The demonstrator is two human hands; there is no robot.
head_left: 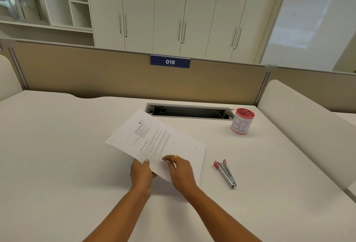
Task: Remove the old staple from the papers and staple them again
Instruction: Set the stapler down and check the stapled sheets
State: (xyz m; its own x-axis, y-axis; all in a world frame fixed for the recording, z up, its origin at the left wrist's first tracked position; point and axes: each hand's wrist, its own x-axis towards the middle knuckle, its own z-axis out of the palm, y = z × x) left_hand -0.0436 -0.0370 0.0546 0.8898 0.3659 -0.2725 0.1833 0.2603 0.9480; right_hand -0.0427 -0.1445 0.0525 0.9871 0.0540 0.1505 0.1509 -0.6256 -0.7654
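Both hands grip papers (154, 139): left hand (140, 172) pinching edge, right hand (181, 170) fingers seemingly curled on top.

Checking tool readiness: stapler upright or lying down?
Lying down. The stapler rests lengthwise on the desk, right of the papers, pink end away, untouched by either hand.

Bright, even light; soft shadows under the papers (154, 141) on the desk (57, 145); wide-angle bending at edges; glare top right.
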